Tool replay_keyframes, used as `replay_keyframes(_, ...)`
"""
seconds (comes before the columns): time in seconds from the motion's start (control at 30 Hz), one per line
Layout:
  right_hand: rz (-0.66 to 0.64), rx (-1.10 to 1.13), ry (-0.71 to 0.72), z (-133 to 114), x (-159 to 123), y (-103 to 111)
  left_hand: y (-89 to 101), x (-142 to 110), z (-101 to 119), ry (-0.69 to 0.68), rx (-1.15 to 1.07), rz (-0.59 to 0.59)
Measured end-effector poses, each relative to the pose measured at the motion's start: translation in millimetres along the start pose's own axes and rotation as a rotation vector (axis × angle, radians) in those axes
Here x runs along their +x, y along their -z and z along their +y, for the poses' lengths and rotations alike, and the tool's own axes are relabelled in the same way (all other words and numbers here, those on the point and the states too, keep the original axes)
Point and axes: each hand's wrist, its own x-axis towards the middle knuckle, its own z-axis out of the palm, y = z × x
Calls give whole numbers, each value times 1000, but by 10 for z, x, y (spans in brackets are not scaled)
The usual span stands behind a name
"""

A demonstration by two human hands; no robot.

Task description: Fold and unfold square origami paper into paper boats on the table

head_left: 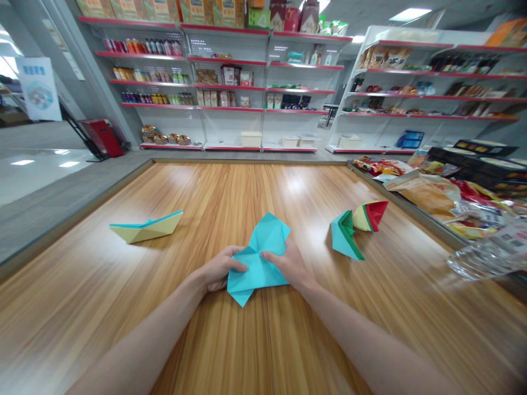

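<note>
A partly folded turquoise paper (263, 252) lies on the wooden table (123, 307) in front of me. My left hand (218, 269) pinches its left edge, thumb on top. My right hand (290, 263) grips its right side, thumb pressed on the middle crease and fingers under the paper. A folded paper boat (146, 227), yellow with a turquoise rim, rests to the left. To the right sit a green folded paper piece (345, 236) and a red and yellow folded piece (371, 215), touching each other.
Snack packets (428, 192) and clear plastic wrapping (481, 258) crowd the right edge of the table. Store shelves (230, 88) with goods stand behind. A grey floor strip (49, 203) runs along the table's left side.
</note>
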Motion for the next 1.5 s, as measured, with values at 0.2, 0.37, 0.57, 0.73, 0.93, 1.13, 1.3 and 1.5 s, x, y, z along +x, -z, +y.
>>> replay_keyframes(0.2,79,-56,-24,-44,-10,-11,4,40,12,25,-28,103)
replay_keyframes(0.37,156,-75,-29,-51,-2,-20,16,46,48,34,-194,153)
replay_keyframes(0.57,194,-86,-38,-23,9,-19,-26,13,48,26,-280,60)
replay_keyframes(0.73,186,-27,-34,-35,3,-16,-70,11,54,66,-245,47)
replay_keyframes(0.93,106,89,-26,-38,3,4,-47,46,62,87,-265,95)
replay_keyframes(1.13,-55,234,-19,-38,-5,-3,-66,45,58,106,-207,83)
replay_keyframes(1.3,-87,243,-83,-29,-8,-4,-101,0,57,-17,-49,-3)
replay_keyframes(1.5,-160,212,-73,-21,-25,2,-116,-39,65,7,-56,-64)
